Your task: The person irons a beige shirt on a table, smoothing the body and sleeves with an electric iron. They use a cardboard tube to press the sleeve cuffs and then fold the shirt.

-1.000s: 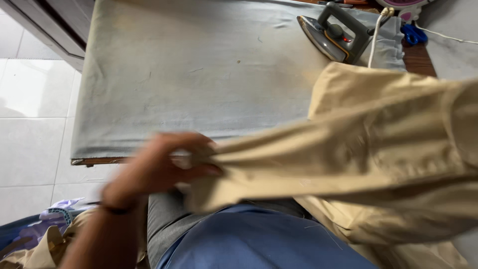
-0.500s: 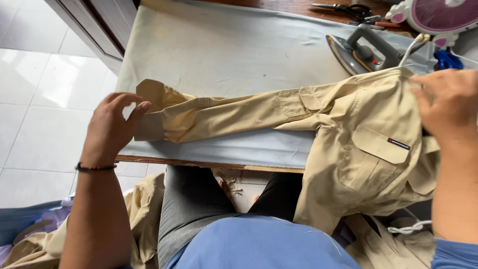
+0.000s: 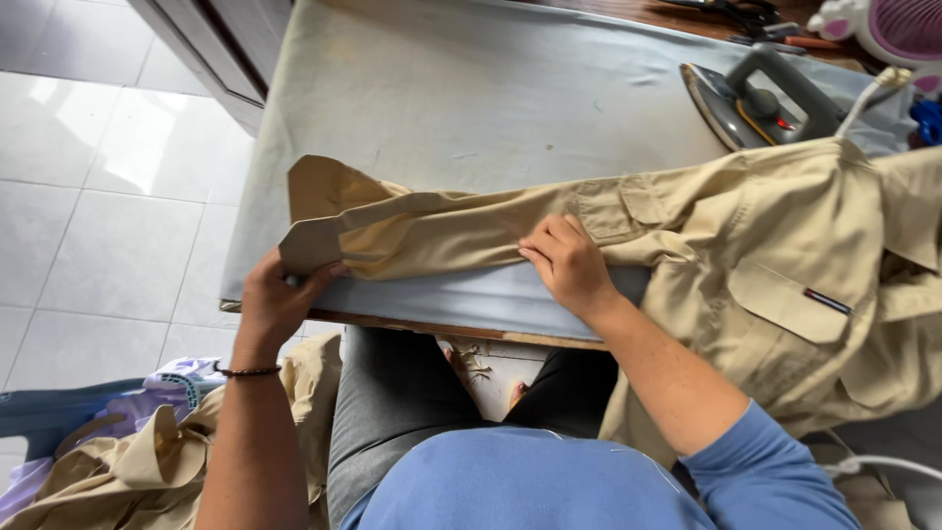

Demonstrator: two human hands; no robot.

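One padded ironing table (image 3: 471, 88), covered in grey cloth, fills the middle. Across its near edge lies one tan shirt (image 3: 785, 265), its sleeve (image 3: 442, 231) stretched out to the left. One iron (image 3: 756, 98) rests at the far right. The right hand (image 3: 574, 265) presses flat on the sleeve, fingers together. The left hand (image 3: 280, 299) pinches the cuff (image 3: 312, 245) at the near left edge.

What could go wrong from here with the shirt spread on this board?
The iron sits flat on the cloth-covered board, close to the tan shirt; it might scorch either. Much of the shirt hangs off the near edge, so it may slide once the right hand lifts.
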